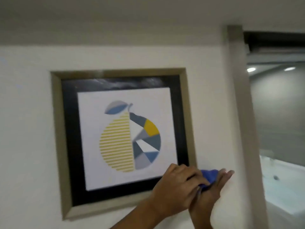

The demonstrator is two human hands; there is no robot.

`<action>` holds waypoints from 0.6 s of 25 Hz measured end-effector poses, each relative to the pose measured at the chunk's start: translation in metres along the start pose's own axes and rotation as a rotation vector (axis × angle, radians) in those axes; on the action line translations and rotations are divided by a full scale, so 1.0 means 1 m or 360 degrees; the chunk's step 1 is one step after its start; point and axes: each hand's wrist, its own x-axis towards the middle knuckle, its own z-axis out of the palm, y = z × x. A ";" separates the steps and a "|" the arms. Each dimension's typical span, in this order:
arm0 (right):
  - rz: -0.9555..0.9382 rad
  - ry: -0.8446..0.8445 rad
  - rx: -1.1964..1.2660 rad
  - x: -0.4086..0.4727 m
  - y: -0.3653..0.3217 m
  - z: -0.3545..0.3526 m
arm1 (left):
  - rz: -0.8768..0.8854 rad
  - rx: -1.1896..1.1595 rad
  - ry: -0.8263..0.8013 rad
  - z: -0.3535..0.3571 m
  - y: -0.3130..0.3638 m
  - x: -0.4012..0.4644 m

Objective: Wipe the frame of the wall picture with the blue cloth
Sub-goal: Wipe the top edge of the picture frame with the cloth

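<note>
The frame (57, 129) looks dull gold, though blurred. The mat (69, 146) is black. The pear print (128, 139) has yellow stripes and grey-blue facets. The cloth (208, 175) is blue.

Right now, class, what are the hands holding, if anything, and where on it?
The blue cloth is bunched between the left hand and the right hand, which press it from both sides near the picture frame's lower right corner.
</note>
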 end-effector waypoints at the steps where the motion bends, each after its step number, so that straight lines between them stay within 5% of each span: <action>1: -0.0173 -0.0023 -0.0151 0.010 -0.015 0.025 | 0.0011 0.0062 0.0065 -0.025 -0.016 0.005; 7: -0.0824 -0.0139 -0.0595 0.097 -0.114 0.158 | -0.0348 0.0787 0.0410 -0.153 -0.122 0.015; 11: -0.0876 -0.0311 -0.1071 0.130 -0.137 0.209 | -0.0953 0.1192 0.0439 -0.194 -0.180 -0.034; 15: -0.0812 -0.0114 -0.1146 0.143 -0.148 0.240 | -0.0902 0.1366 0.0237 -0.198 -0.197 -0.068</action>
